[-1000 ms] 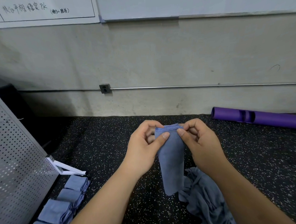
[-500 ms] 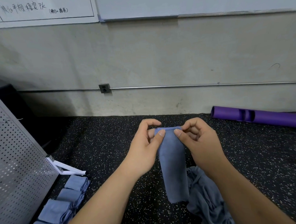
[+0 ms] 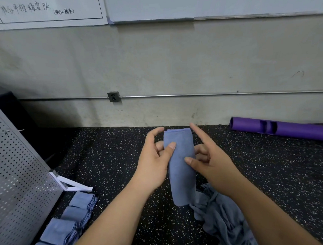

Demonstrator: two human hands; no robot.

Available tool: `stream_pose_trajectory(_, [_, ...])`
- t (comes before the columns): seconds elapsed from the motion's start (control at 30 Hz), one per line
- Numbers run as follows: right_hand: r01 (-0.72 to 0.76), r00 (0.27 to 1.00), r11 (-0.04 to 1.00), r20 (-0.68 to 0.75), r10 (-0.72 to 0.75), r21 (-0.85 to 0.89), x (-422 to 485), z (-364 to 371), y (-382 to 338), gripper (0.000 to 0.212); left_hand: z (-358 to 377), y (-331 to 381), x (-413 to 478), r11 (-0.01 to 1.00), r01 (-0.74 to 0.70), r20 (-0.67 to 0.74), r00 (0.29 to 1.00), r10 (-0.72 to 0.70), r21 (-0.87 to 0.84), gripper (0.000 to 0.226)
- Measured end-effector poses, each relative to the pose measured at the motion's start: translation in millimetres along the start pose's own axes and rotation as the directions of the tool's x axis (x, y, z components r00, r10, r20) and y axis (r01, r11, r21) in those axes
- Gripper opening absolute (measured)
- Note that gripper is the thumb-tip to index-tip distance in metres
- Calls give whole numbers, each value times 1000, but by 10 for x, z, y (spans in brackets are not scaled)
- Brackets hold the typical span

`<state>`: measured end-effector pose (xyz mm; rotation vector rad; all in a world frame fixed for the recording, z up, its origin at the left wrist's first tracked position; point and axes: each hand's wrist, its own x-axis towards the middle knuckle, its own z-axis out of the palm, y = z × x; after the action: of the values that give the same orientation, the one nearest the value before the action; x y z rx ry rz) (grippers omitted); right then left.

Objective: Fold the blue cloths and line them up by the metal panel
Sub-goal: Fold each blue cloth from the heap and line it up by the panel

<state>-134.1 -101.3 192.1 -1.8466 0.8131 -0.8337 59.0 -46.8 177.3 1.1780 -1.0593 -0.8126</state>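
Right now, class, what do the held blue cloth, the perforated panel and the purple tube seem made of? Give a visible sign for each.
The held blue cloth: soft matt fabric, perhaps microfibre; it hangs limp and folds. The perforated panel: grey sheet metal, satin sheen; rows of punched holes. The purple tube: probably rubber or plastic, smooth matt; moulded cut-outs.

Folded cloths (image 3: 69, 222) beside panel (image 3: 17, 173), left; held cloth (image 3: 180, 167) centre; loose pile (image 3: 224, 221) right.
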Motion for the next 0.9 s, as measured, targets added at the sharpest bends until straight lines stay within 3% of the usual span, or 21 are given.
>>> stream_pose_trajectory(0.13, [45,993,996,-112,-36,82,14,30,-32,76,-4,-29,-16,995,12,-7,1000,-11,102,69])
stream_pose_trajectory(0.23, [53,976,974,-219,-4,218,39,18,23,63,39,-18,-100,999,33,183,982,-38,29,79])
stream_pose_trajectory(0.33, [55,957,962,-290,26,268,48,-25,55,50,76,-86,-137,1000,10,291,957,-10,1,72])
stream_pose_trajectory(0.4, [37,967,969,-253,26,244,44,-64,59,43,90,-99,-142,1000,-8,266,964,9,-5,61])
stream_pose_trajectory(0.57, [-54,997,952,65,36,303,-12,-118,34,44,38,-72,-99,999,3,135,991,4,-54,51])
stream_pose_trajectory(0.67, [-55,998,959,44,44,279,-1,-113,77,46,48,-36,-97,996,22,94,995,-15,-81,50])
stream_pose_trajectory(0.83, [-18,997,955,-63,39,295,27,-124,118,42,14,-56,-115,996,85,293,953,-75,-23,71])
stream_pose_trajectory(0.9, [-43,998,945,-33,57,324,18,-139,111,43,10,-90,-104,996,82,284,956,-74,-18,73])
